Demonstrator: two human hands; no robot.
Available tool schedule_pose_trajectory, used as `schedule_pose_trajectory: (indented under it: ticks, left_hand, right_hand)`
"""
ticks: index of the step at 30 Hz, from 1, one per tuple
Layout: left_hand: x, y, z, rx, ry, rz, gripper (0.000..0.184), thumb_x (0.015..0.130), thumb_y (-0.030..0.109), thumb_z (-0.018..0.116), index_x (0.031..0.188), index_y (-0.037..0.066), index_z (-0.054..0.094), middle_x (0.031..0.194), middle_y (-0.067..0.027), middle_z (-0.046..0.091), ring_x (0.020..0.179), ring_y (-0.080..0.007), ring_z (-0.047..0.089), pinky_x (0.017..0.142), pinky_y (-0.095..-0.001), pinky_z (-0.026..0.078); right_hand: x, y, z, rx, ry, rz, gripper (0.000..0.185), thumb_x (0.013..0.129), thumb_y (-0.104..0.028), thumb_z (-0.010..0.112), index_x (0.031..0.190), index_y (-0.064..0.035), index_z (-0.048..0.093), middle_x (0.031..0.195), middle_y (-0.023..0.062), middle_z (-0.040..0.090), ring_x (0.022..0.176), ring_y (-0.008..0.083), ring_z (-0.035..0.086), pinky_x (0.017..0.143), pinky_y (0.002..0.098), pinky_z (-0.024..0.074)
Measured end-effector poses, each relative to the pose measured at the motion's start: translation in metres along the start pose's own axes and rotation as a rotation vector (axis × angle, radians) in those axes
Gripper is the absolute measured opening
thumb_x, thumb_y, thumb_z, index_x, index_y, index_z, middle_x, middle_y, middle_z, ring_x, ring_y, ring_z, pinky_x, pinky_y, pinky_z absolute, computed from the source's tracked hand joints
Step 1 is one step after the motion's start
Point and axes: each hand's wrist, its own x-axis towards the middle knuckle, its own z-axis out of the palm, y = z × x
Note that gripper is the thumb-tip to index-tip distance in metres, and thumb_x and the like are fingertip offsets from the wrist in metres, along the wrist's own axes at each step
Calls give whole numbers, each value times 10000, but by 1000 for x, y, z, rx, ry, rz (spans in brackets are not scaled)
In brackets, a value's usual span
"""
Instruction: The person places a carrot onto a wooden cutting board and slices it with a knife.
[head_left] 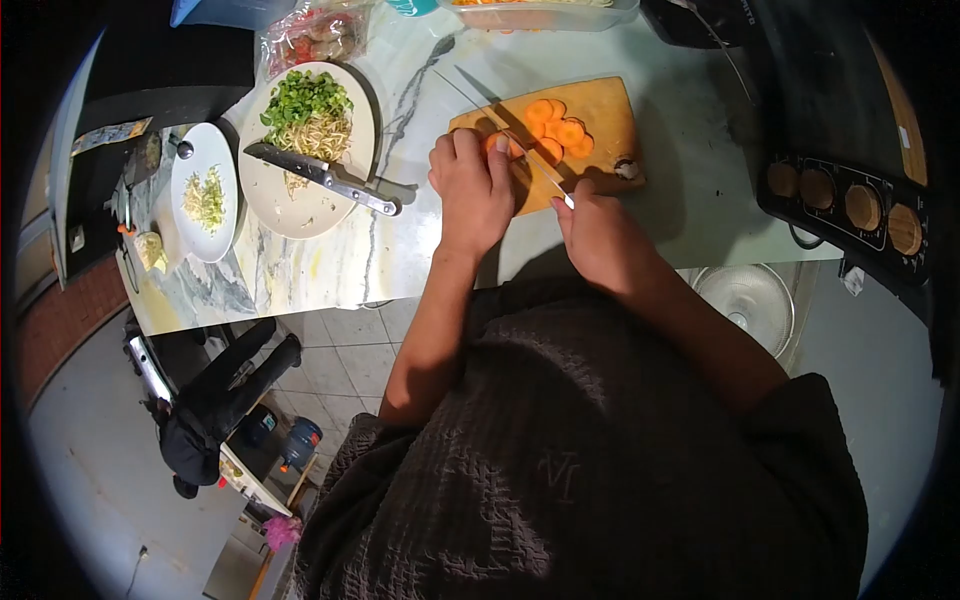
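Room, far left: occupied by a person in dark clothing (pixel 190 430), with a blue water jug (pixel 300 442) close by, above pale floor tiles (pixel 345 355).
Marbled countertop (pixel 405 255): veined in grey and yellow, lit unevenly, crossed by shadows.
Oval dish (pixel 205 246): loaded with finely chopped pale-green pieces (pixel 204 200).
Round plate (pixel 310 222): heaped with chopped greens (pixel 305 98) and bean sprouts (pixel 325 138); crossed by a kitchen knife (pixel 300 165), handle over the rim.
Plastic bag (pixel 320 38): set beyond the round plate, contents unclear.
Left hand (pixel 475 195): closed narrowly over the carrot (pixel 501 147), fingers near the blade.
Carrot: held down on the left part of the wooden cutting board (pixel 612 105).
Step in hand: judged to be slicing, with carrot rounds (pixel 568 132) lying right of the blade.
Slicing knife (pixel 545 172): angled across the board, gripped by the handle in the right hand (pixel 605 235).
Any further cut: would call for tucked fingertips, a steady carrot and an even blade.
Mesh strainer (pixel 745 305): seen below the counter edge.
Black control panel (pixel 839 200): fitted with round knobs, at far right.
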Motion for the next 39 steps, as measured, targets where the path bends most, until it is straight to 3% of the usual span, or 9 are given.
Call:
schedule_pose_trajectory:
  ticks: [9,12,17,24,29,39]
  left_hand:
    - [-6,2,-1,41,-18,-38,251,954,256,545,1005,12,518,1025,-193,524,988,-374,474,872,-473,347]
    - [1,0,0,39,20,-44,263,955,270,542,1002,13,520,1024,-193,524,995,-375,475,872,-473,350]
    - [0,2,-4,38,-23,-40,288,961,305,528,1000,20,521,1028,-194,532,1001,-377,485,873,-474,356]
    - [0,0,-9,94,-45,-20,292,966,314,523,1020,28,533,1037,-181,543,1014,-365,494,883,-467,353]
    - [-1,-3,-10,55,-46,35,284,958,302,541,1076,43,549,1046,-163,560,1020,-340,507,889,-444,346]
    - [-7,-7,-15,40,-41,98,277,953,278,577,1106,49,613,1040,-142,594,985,-318,550,880,-426,378]
  right_hand:
    - [0,8,11,-33,25,-54,355,976,-276,534,951,77,511,826,324,636,819,471,643,714,500,524]
    - [21,14,21,-9,142,-180,353,975,-271,537,953,80,502,818,321,635,814,472,643,707,500,523]
    - [18,15,26,-1,122,-78,344,973,-269,541,945,70,486,803,318,633,804,474,642,698,509,520]
    - [-1,33,18,-62,193,-93,346,972,-313,542,943,27,483,741,301,624,764,481,634,665,526,510]
    - [-22,38,-5,229,237,-105,357,983,-329,508,918,22,513,743,292,620,767,499,611,663,542,476]
    - [-26,48,17,290,220,-108,345,988,-337,486,916,-4,539,758,286,617,789,501,599,676,550,465]
